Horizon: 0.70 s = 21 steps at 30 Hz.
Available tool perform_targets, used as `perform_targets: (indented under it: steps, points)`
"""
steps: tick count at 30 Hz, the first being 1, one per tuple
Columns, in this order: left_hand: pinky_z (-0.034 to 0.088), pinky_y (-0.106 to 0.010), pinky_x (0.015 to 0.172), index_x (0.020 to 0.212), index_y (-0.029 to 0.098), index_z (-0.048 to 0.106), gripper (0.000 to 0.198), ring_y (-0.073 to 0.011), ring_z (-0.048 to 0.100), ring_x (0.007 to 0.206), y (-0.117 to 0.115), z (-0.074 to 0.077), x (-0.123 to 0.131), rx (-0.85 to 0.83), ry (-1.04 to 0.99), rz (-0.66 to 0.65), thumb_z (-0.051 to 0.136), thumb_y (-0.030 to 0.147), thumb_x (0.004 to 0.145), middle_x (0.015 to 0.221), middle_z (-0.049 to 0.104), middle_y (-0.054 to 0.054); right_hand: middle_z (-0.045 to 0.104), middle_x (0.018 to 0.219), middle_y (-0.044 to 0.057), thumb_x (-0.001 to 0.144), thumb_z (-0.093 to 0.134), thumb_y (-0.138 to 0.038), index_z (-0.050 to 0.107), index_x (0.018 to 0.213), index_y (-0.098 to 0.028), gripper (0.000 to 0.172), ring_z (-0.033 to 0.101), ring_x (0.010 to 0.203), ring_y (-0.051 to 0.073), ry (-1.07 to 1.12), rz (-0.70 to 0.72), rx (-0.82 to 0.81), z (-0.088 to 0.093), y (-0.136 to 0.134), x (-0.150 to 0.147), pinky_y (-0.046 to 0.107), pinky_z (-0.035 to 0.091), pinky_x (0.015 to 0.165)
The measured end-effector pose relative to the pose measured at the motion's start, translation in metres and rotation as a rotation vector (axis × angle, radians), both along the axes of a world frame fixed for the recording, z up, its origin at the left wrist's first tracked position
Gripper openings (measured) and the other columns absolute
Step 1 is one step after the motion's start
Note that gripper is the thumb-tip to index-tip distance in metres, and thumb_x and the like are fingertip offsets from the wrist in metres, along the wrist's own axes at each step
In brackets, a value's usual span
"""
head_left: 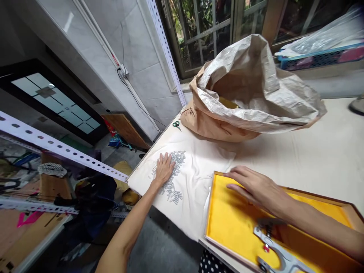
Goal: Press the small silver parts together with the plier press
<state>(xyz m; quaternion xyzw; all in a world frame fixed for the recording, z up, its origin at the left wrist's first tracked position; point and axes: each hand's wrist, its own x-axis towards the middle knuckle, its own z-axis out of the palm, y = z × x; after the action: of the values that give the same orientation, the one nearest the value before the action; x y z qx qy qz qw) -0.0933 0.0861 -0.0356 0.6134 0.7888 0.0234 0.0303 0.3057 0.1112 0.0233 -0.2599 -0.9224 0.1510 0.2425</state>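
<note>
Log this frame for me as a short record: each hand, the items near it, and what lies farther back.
Left hand: laid flat on a pile of thin grey sticks
Right hand: thumb and fingers apart, at the corner of a yellow-floored tray; contact unclear
In tray: grey metal tool, cut off by the picture edge
Under pile: white cloth
Farther back: green-handled scissors beside an open brown sack
By window: blue basket
</note>
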Motion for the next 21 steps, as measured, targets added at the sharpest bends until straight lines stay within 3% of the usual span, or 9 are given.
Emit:
perform_targets:
  steps: [3, 6, 9, 13, 15, 19, 21]
  points:
    - [0.015, -0.057, 0.122, 0.157, 0.018, 0.028, 0.061, -0.0334, 0.004, 0.154, 0.013, -0.001, 0.018, -0.062, -0.021, -0.112, 0.025, 0.047, 0.104, 0.166, 0.020, -0.010, 0.066, 0.110, 0.012, 0.104, 0.032, -0.042, 0.064, 0.118, -0.019, 0.042, 0.064, 0.098, 0.023, -0.035, 0.074, 0.022, -0.007, 0.034, -0.049, 0.037, 0.054, 0.083]
    - [0.015, -0.057, 0.122, 0.157, 0.018, 0.029, 0.060, -0.0321, 0.006, 0.154, 0.009, 0.000, 0.042, -0.101, -0.025, -0.229, 0.028, 0.046, 0.104, 0.165, 0.021, -0.011, 0.064, 0.124, 0.014, 0.103, 0.034, -0.043, 0.060, 0.129, -0.018, 0.045, 0.062, 0.111, 0.026, -0.051, 0.083, 0.004, -0.021, 0.061, -0.090, 0.040, 0.052, 0.093]
    - [0.015, -0.057, 0.122, 0.157, 0.022, 0.027, 0.062, -0.0311, 0.005, 0.154, -0.015, 0.002, 0.068, -0.130, -0.067, -0.351, 0.028, 0.051, 0.103, 0.166, 0.018, -0.010, 0.055, 0.142, 0.016, 0.102, 0.034, -0.045, 0.050, 0.142, -0.014, 0.052, 0.051, 0.131, 0.027, -0.040, 0.091, -0.054, -0.033, 0.080, -0.131, 0.041, 0.042, 0.108]
    - [0.017, -0.059, 0.122, 0.155, 0.027, 0.032, 0.061, -0.0309, 0.003, 0.154, -0.053, 0.007, 0.088, -0.147, -0.093, -0.451, 0.034, 0.054, 0.101, 0.166, 0.020, -0.009, 0.033, 0.159, 0.017, 0.101, 0.036, -0.050, 0.036, 0.152, -0.010, 0.065, 0.025, 0.148, 0.033, -0.118, 0.135, -0.119, -0.048, 0.097, -0.184, 0.047, 0.027, 0.119]
    - [0.017, -0.060, 0.121, 0.157, 0.029, 0.028, 0.060, -0.0312, 0.001, 0.154, -0.067, 0.009, 0.080, -0.086, -0.062, -0.381, 0.034, 0.050, 0.102, 0.166, 0.018, -0.008, 0.026, 0.162, 0.017, 0.099, 0.037, -0.054, 0.033, 0.154, -0.012, 0.070, 0.017, 0.150, 0.036, -0.192, 0.142, -0.165, -0.056, 0.103, -0.205, 0.052, 0.023, 0.119]
    - [0.021, -0.064, 0.118, 0.158, 0.020, 0.025, 0.059, -0.0351, -0.002, 0.154, -0.082, 0.005, 0.040, 0.073, 0.046, -0.035, 0.029, 0.042, 0.104, 0.167, 0.014, -0.013, 0.021, 0.163, 0.017, 0.096, 0.041, -0.061, 0.036, 0.154, -0.017, 0.073, 0.013, 0.150, 0.037, -0.328, 0.141, -0.193, -0.074, 0.104, -0.228, 0.057, 0.016, 0.119]
    - [0.024, -0.064, 0.117, 0.157, 0.017, 0.027, 0.060, -0.0367, -0.001, 0.153, -0.087, -0.003, 0.025, 0.065, 0.064, 0.012, 0.029, 0.043, 0.103, 0.166, 0.014, -0.015, 0.020, 0.163, 0.016, 0.094, 0.042, -0.065, 0.037, 0.153, -0.019, 0.075, 0.011, 0.151, 0.036, -0.344, 0.163, -0.155, -0.081, 0.094, -0.228, 0.057, 0.013, 0.120]
